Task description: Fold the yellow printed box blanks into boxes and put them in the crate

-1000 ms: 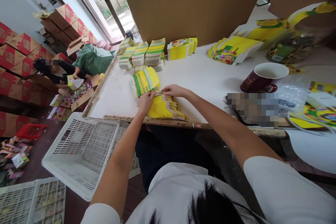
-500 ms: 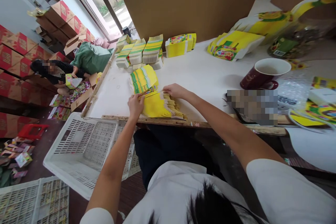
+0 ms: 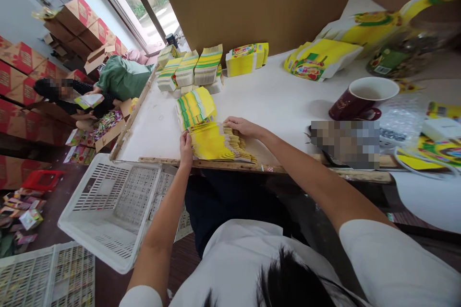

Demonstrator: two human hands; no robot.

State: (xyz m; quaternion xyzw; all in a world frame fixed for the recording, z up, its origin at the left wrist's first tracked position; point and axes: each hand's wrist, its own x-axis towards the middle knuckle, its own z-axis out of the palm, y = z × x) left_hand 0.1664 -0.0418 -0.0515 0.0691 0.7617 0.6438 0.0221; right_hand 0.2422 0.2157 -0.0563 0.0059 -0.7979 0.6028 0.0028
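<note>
The yellow stack (image 3: 211,143) lies near the centre of the frame: many thin, flat sheets, plain yellow on top, fanned into ragged, pale-edged layers on its right side. Its lower side lies along the worn wooden edge (image 3: 169,161) of the table (image 3: 273,91). The left hand (image 3: 186,148) is narrow, thumb and fingers drawn together against the stack's left side; whether they pinch it, I cannot tell. The right hand (image 3: 240,125) holds the upper right corner with bent fingers. Just above, touching or nearly so, sits a green-striped yellow pile (image 3: 196,108), limiting room on that side. White tabletop stretches left of this pile to the slanting left edge, and rightward from the right hand towards a dark red mug (image 3: 344,101) at centre right. Below the table's left corner, lower left, stands a white crate (image 3: 104,239).
</note>
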